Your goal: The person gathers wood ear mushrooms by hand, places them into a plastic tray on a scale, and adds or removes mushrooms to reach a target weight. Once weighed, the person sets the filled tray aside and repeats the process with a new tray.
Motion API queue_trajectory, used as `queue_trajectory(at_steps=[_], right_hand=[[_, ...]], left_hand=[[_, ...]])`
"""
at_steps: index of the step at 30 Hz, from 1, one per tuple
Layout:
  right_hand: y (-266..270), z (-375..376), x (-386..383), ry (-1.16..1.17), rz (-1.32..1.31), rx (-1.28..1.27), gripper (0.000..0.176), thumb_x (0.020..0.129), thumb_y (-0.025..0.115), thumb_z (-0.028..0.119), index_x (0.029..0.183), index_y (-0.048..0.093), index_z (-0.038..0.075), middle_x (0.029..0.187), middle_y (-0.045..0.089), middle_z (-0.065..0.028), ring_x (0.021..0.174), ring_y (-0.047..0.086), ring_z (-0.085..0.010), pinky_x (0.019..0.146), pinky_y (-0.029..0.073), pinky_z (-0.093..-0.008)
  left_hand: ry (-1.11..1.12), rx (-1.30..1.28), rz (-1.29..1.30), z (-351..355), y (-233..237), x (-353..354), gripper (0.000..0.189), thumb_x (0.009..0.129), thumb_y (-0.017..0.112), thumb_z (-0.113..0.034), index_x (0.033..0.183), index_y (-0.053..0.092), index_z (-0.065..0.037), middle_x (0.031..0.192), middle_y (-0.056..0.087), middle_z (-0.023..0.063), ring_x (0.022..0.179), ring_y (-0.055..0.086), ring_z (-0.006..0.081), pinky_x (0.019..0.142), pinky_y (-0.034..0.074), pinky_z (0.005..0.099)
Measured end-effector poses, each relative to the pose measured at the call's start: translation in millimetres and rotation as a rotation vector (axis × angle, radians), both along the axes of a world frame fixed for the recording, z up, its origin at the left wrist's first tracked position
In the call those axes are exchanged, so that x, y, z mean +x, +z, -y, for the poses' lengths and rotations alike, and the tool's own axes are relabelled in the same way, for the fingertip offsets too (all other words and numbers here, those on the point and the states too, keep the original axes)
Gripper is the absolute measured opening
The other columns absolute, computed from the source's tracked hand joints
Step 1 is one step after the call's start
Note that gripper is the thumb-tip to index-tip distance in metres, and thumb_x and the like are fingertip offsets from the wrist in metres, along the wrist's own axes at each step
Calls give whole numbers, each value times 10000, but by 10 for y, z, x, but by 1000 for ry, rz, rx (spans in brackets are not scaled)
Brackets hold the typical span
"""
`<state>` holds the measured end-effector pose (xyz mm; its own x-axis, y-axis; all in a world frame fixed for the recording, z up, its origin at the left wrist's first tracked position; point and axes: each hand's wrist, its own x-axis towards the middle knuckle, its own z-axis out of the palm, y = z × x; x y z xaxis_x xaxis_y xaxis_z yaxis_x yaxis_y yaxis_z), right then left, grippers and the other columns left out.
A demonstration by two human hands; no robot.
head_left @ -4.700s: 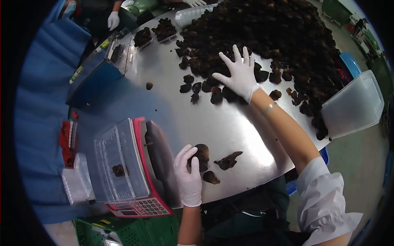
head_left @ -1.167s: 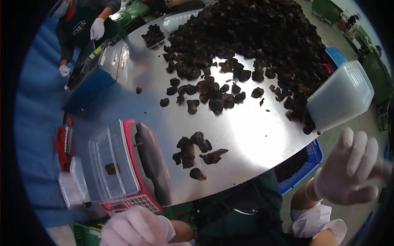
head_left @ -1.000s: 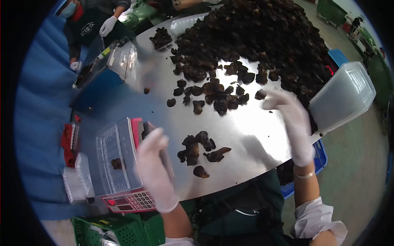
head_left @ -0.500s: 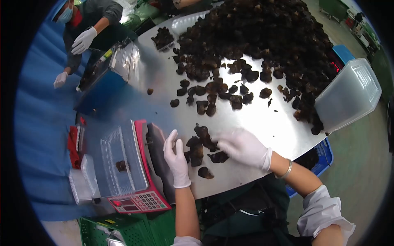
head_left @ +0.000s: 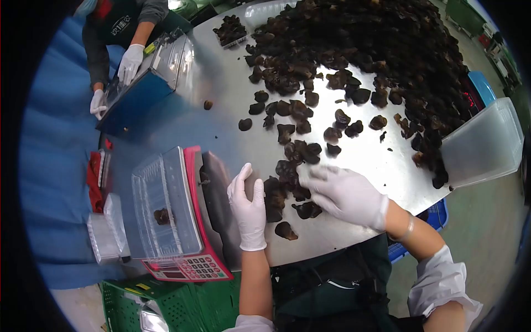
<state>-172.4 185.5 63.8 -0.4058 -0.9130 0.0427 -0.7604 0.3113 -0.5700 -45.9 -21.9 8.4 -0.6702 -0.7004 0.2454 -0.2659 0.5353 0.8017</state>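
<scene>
My left hand (head_left: 248,207), in a white glove, stands just right of a pink scale (head_left: 210,265), its thumb and fingers apart and nothing in it. My right hand (head_left: 347,195), also gloved, is over the metal table with its fingers spread, slightly blurred. Its fingertips are beside a small cluster of dark, wrinkled pieces (head_left: 287,171) lying between my two hands. One loose dark piece (head_left: 286,231) rests nearer the table's front edge. On the scale is a clear plastic tray (head_left: 157,205) holding one dark piece (head_left: 161,216).
A large heap of dark pieces (head_left: 359,39) covers the table's back. A translucent container (head_left: 487,144) leans at the right. A co-worker's gloved hands (head_left: 130,63) are by a second scale at upper left. A green crate (head_left: 166,304) and blue basket (head_left: 438,216) are below.
More dark pieces now lie in a line behind the cluster near my right hand. The co-worker's hands have moved down to the second scale. The whole view has shifted slightly.
</scene>
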Motion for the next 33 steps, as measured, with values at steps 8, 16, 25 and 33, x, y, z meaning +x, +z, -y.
queue_trajectory(at_steps=[8,16,25,33], right_hand=[[33,503,-746,-128,-19,-366,303,866,566,-18,1114,706,87,1008,716,-118,998,659,-321,886,533,-414],[-150,835,-985,32,-78,-282,340,809,623,-80,1089,727,83,1047,686,-89,988,650,-254,906,525,-352],[-182,-1328,-187,-1163,-258,-552,376,913,569,-85,1278,627,-18,1384,594,-140,1327,531,-241,1146,378,-370],[-58,-334,-50,-394,-16,-256,506,970,602,184,1425,482,-3,1465,460,-276,1413,401,-414,1181,309,-465]], left_hand=[[-42,-112,68,-35,49,-17,398,920,672,-154,1305,625,-67,1241,658,117,1207,547,300,1087,383,422],[-57,-86,67,-26,32,22,397,933,664,-166,1314,619,-68,1274,639,120,1229,531,296,1099,376,426],[-105,-62,77,-100,158,48,354,959,636,-135,1305,631,-61,1309,613,113,1250,526,272,1110,378,389],[-122,-67,70,-107,121,38,325,962,629,-180,1270,655,-79,1286,622,126,1244,525,304,1102,364,421]])
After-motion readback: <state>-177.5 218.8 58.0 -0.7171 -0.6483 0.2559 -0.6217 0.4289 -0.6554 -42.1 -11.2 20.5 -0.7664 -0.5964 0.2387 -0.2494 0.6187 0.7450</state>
